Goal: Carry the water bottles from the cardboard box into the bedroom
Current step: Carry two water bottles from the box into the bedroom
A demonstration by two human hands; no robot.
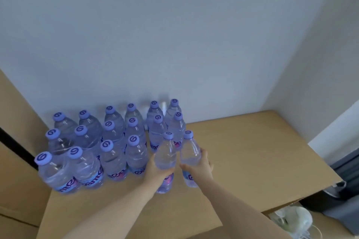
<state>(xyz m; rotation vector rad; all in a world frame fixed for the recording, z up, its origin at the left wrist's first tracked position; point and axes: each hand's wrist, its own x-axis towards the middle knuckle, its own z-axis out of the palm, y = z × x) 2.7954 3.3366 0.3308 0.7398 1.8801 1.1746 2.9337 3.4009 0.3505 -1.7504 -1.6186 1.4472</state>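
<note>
Several clear water bottles with purple caps stand in rows on a flat sheet of cardboard against the white wall. My left hand grips one bottle around its middle, at the right front of the group. My right hand grips a second bottle just beside it. Both held bottles are upright, caps pointing away from me; whether their bases touch the cardboard I cannot tell.
A white wall corner rises at the back right. The cardboard's torn right edge drops off to dark objects and a white item with cords. Brown cardboard panels stand at the left.
</note>
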